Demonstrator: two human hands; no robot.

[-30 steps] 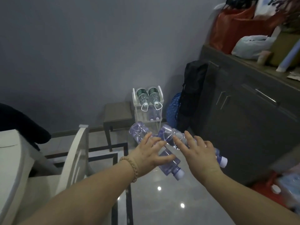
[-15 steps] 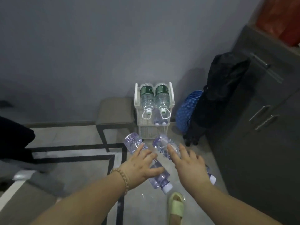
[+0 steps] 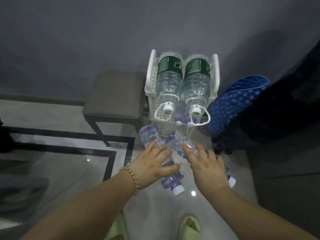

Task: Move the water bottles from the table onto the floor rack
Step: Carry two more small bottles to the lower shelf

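My left hand grips a small clear purple-tinted water bottle from above, its white cap pointing back at me. My right hand grips a second such bottle the same way. Both bottles hang just in front of the white plastic floor rack against the grey wall. On the rack's top tier lie two large clear bottles with green labels, caps toward me. A small purple bottle lies on the tier below, partly hidden.
A grey stool stands left of the rack. A blue dotted bag and a black bag sit to its right. My feet in pale green slippers stand on the glossy tiled floor.
I have come closer to the rack and the view has tipped down. Both hands still carry their bottles, now just in front of the rack. The dark cabinet at the right has left the view.
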